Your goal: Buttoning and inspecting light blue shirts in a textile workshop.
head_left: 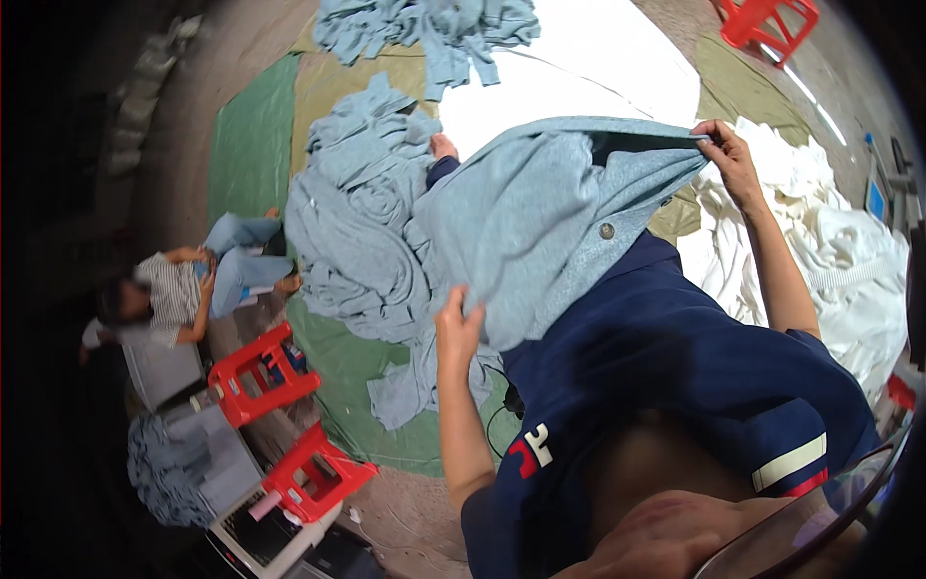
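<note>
A light blue-grey knit cardigan (521,222) with a dark round button (607,231) is spread in the air across my lap. My right hand (730,159) pinches its edge at the upper right, where the fabric gapes into a dark fold. At the cardigan's lower left side is my left hand (458,328), with thumb and forefinger apart; whether it touches the fabric is hard to tell. To the left, a large heap of the same blue-grey knitwear (357,232) lies partly beneath the cardigan.
More blue knitwear (434,34) lies on a white sheet (598,58) ahead. White garments (820,232) are piled at right. Red stools (265,372) stand at lower left, another red stool (769,24) at far right. A seated person (183,289) is at left, beside a green tarp (246,145).
</note>
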Available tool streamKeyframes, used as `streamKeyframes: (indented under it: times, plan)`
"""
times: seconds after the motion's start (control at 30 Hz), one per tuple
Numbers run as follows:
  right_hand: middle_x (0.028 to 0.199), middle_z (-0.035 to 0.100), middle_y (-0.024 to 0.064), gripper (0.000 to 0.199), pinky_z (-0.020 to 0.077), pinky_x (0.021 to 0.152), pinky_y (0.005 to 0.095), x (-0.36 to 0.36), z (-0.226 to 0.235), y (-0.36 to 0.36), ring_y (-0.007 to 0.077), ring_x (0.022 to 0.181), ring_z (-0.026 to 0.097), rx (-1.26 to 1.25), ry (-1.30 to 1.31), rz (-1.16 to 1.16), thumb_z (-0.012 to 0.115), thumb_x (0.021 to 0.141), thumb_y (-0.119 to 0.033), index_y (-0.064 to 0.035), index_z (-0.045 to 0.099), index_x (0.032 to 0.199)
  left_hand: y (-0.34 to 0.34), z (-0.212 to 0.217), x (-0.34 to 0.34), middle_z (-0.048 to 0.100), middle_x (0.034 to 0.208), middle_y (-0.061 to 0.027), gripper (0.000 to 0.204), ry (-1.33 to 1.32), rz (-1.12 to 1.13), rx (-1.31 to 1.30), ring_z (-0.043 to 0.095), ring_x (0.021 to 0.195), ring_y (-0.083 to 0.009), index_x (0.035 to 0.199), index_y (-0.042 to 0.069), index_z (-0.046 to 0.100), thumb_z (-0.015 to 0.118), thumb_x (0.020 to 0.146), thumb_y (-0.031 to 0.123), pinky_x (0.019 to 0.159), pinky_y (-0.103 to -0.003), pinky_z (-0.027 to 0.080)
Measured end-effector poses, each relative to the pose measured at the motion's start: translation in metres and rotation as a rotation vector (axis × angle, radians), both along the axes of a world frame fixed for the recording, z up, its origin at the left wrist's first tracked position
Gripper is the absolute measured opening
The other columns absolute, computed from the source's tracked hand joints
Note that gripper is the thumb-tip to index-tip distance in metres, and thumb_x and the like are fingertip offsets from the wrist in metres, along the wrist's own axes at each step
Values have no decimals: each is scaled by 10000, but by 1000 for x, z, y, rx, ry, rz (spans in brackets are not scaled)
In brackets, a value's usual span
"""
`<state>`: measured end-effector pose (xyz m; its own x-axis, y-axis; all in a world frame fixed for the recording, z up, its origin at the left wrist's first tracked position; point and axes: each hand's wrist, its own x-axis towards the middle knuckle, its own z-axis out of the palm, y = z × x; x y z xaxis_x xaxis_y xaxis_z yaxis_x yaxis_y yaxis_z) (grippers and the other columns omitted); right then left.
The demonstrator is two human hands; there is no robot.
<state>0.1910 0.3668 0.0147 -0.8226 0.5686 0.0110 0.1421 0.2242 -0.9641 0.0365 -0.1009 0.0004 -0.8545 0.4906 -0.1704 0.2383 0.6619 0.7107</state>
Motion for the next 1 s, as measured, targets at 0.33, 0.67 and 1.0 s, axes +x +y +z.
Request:
streamKeyframes:
  times: [0.33,0.67,1.0]
  plan:
    - [995,559,20,343,434,855,253,43,-94,2,118,932,529,-54,-241,14,542,756,64,-11,544,1091,-12,11,16,503,616,64,221,-709,-39,309,458,569,-38,811,32,640,630,919,225,510,-217,353]
    - [732,579,11,147,401,469,224,48,-131,-22,104,546,501,-906,-277,-361,584,902,-171,-47,591,979,-26,-180,0,477,1286,-92,569,-423,649,412,517,1132,-232,1361,109,353,591,847,50,954,-346,402]
    - [945,689,78,144,446,532,235,56,-114,72,146,698,614,-1136,127,-155,589,910,-79,0,634,1021,-32,-189,7,640,988,-32,199,-391,652,827,583,891,-118,1045,5,611,557,858,-37,829,-249,455]
